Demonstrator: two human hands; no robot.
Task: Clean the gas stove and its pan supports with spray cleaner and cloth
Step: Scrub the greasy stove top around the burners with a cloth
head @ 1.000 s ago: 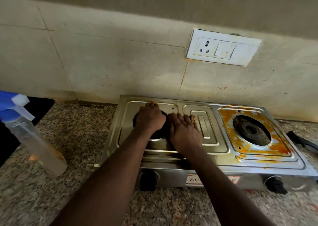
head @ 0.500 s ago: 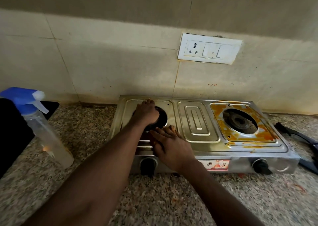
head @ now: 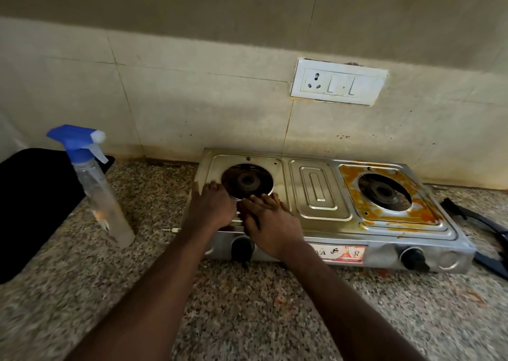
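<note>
Speckled granite counter (head: 247,305), stainless stove (head: 319,193), right hand (head: 272,226) flat on it, left hand (head: 211,209) unclear

Left hand (head: 213,209): moved off burner (head: 247,180), now uncovered, to its front-left rim. Right hand (head: 272,223): drawn back alongside.

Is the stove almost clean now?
About halfway. The left burner side already looks shiny. The left hand and right hand rest on its front edge; no cloth shows. Left to do: the right burner side, ringed with orange stains. The spray bottle stands unused on the counter.
</note>
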